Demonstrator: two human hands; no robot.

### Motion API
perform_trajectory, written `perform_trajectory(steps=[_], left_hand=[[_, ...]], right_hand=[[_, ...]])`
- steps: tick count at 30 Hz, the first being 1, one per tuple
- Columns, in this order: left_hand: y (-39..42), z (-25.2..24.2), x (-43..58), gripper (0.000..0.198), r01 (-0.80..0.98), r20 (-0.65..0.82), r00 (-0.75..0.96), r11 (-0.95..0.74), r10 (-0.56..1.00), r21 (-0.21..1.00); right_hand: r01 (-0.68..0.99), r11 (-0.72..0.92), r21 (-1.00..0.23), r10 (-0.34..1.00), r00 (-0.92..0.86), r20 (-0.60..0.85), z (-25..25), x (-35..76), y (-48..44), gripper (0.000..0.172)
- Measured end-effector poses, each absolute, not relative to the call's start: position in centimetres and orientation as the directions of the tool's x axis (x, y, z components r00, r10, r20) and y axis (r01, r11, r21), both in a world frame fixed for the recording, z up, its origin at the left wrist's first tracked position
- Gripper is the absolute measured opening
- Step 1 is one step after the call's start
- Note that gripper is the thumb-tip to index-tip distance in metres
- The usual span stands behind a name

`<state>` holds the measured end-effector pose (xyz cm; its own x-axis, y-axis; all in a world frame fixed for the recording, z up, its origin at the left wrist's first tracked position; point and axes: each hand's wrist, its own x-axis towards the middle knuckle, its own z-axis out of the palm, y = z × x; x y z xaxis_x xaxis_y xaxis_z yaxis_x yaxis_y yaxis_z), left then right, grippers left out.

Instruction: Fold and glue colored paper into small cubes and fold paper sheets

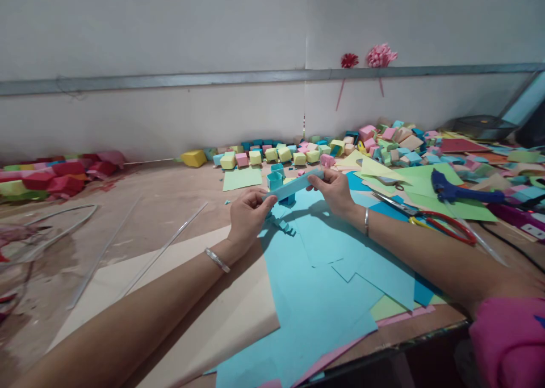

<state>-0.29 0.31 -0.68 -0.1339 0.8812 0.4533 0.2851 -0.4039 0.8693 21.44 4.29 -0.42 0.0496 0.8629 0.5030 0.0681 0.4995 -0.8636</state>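
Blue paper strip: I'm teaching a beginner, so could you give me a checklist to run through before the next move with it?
1. Left hand grips one end of the paper strip: ok.
2. Right hand grips the other end: ok.
3. Light-blue sheet below free of scraps: not ok; cut scraps lie on it.
4. Scissors safely away from the right forearm: cannot tell; they lie close beside it.
5. Glue gun set down: ok.
6. Glue gun cool: cannot tell.
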Motion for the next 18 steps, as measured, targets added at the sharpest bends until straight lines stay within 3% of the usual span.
perform_trajectory(steps=[7,11,14,18], left_hand=[[0.1,-0.5,0.0,0.027,0.211,0.441,-0.139,-0.408,0.887,0.888],[-0.1,-0.3,0.0,0.025,0.285,0.463,-0.122,-0.416,0.878,0.863],[-0.3,0.0,0.0,0.027,0.428,0.506,-0.050,-0.439,0.861,0.790],[-0.7,0.3,0.1,0.020,0.581,0.590,0.087,-0.522,0.802,0.624]], right_hand=[[0.081,0.508,-0.857,0.855,0.069,0.513,-0.7,21.4,4.4,0.024],[0.019,0.527,-0.850,0.847,0.068,0.527,-0.7,21.2,4.4,0.022],[-0.074,0.537,-0.840,0.843,0.064,0.534,-0.6,21.0,4.2,0.026],[-0.048,0.520,-0.853,0.854,0.052,0.517,-0.4,20.9,4.1,0.034]])
